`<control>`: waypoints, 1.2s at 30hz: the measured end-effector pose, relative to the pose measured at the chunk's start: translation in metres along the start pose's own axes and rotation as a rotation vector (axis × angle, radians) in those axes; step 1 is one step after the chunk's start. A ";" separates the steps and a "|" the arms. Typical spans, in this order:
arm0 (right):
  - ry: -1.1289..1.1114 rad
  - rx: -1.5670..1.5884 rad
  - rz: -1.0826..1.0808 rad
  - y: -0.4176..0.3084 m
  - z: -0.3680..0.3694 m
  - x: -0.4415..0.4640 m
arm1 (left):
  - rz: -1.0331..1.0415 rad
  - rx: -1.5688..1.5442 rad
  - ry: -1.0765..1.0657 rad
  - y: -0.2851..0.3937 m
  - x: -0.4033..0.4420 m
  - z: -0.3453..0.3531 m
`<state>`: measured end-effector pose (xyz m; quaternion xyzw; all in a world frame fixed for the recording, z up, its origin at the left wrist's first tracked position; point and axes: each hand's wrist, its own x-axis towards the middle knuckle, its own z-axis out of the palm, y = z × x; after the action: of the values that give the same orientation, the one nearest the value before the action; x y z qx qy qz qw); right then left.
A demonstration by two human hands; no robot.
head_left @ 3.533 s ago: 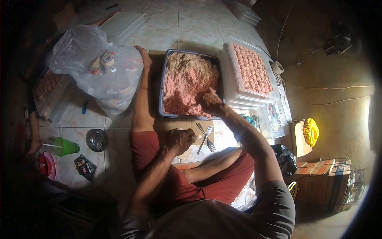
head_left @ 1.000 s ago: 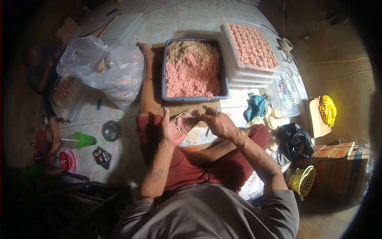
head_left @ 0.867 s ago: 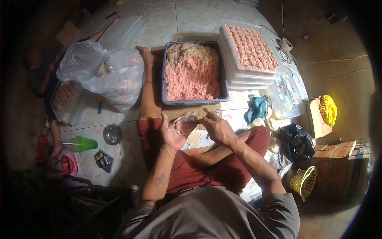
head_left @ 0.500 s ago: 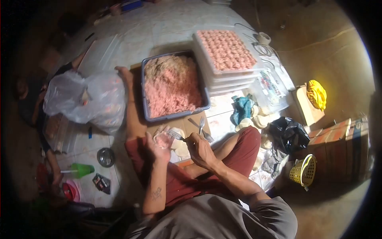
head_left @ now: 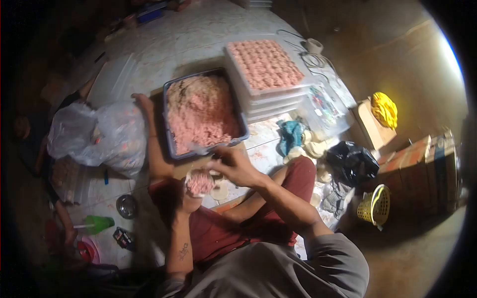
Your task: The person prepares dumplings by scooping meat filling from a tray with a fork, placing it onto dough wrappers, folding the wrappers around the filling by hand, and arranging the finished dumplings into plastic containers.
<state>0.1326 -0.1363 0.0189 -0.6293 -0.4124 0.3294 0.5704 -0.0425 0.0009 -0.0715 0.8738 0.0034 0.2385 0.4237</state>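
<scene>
My left hand [head_left: 191, 202] is raised over my lap, cupped under a round pale wrapper. A mound of pink minced filling [head_left: 199, 184] sits on the wrapper and covers most of it. Just to its right, my right hand [head_left: 235, 167] is closed on a fork [head_left: 199, 150], smeared by motion, with its tines near the front rim of the tub. The blue-grey tub [head_left: 242, 121] holds a large heap of the same pink mince, greyer at the far end. Several pale round wrappers [head_left: 219, 190] lie on cardboard below my hands.
Stacked clear trays [head_left: 271, 107] stand behind right, the top one filled with rows of pink pieces. At left are a bulging plastic bag [head_left: 119, 134], a metal bowl [head_left: 127, 206] and another person's hand [head_left: 69, 233]. A black bag [head_left: 353, 163] and yellow basket [head_left: 373, 206] lie right.
A mound of pink filling now covers the wrapper in my left hand. The fork has swung up and left from over the wrapper toward the tub rim. The whole view has shifted slightly.
</scene>
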 end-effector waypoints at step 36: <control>0.093 -0.023 0.043 0.066 0.013 -0.080 | -0.455 -0.060 0.457 0.050 0.037 -0.021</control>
<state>0.0948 -0.2026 -0.0527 -0.6592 -0.3753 0.3072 0.5747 -0.0279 -0.0075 -0.0080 0.7616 0.2866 0.3277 0.4800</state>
